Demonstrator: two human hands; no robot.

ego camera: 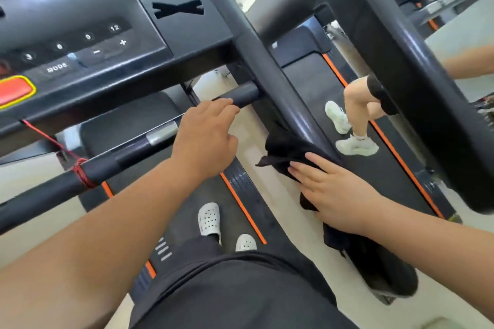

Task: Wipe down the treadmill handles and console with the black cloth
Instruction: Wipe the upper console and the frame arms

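Pale gym floor [272, 195] shows between two black treadmills standing side by side, each belt edged with an orange stripe [242, 207]. On the nearer machine, the console [80, 35] fills the upper left, with round number keys, a MODE key, plus and minus keys, and a red stop button [14, 91] ringed in yellow at the left edge. Below it runs the front crossbar handle [128, 149], which carries a silver sensor band and a red cord [81, 172] wound round it farther left. The left hand [205, 139] grips this bar near its right end, fingers curled over the top and close together. The right side handle [288, 104] slopes down from the console corner toward the viewer. The black cloth [283, 147] is draped over that rail, bunched on the upper side and hanging off below. The right hand [336, 189] lies flat on the cloth, pressing it to the rail, its fingers [310, 168] straight and slightly spread, pointing up along the handle. Down on the belt [187, 211] stand the person's feet in white clogs [209, 219], below dark shorts. On the neighbouring treadmill [320, 83], another person's bare legs in white sneakers [355, 144] are mid-stride.
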